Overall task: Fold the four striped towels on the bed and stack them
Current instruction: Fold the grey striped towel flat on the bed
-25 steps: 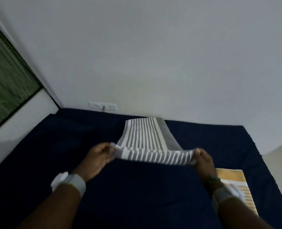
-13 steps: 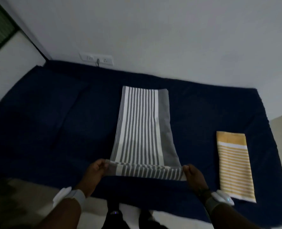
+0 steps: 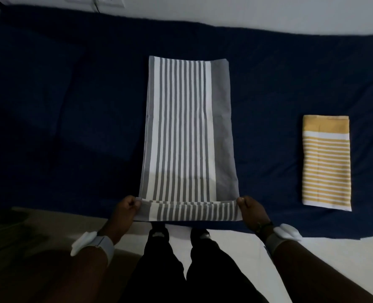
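The bed [image 3: 72, 106] with its dark blue cover now fills most of the view; a second ago you saw mainly the wall and only the far part of the cover. Your head has tipped down, and your legs show below the near edge.

The grey striped towel [image 3: 187, 127] was hanging in the air between your hands one second ago. Now it lies flat and long on the cover, stripes running away from you, only its near end raised. I judge that the laying-out step is finished and the next fold, near end toward far end, can begin.

The yellow striped towel [image 3: 326, 162] lies folded to the right, well apart from the grey one. It looks like the start of the stack; the two other towels are not in view.

Your left hand [image 3: 125, 209] and right hand [image 3: 250, 209] each pinch one near corner of the grey towel.
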Tool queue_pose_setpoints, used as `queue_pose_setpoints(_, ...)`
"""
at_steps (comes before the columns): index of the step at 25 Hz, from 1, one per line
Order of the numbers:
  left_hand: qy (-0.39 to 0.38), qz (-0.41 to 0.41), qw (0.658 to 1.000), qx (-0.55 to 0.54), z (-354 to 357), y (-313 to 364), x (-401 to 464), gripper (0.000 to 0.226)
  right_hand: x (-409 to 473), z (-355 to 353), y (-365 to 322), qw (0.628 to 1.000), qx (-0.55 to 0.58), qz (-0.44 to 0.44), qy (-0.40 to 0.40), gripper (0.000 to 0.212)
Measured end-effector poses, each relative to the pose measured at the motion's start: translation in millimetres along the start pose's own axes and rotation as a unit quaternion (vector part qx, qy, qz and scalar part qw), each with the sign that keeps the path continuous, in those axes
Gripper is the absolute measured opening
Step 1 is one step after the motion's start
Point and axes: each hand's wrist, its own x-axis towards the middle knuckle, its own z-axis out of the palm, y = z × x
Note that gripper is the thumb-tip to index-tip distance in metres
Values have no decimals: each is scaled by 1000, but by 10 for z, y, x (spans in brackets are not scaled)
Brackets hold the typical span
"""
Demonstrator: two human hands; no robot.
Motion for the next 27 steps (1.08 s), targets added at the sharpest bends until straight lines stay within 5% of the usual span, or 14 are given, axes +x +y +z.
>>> queue_pose_setpoints(5,-29,-18,998,51,-73,-275,109,23,8,321,95,999,-17,21,-42,30)
queue_pose_setpoints(14,149,150,977,-14,116,431,680,14,566,132,-410,974,108,-91,176,19)
queue_pose_setpoints(19,174,195,965,-31,267,696,1194,23,1114,179,-557,952,163,-79,248,20)
queue_pose_setpoints(27,91,91,992,8,359,401,1453,25,1340,398,-149,978,148,8,150,48)
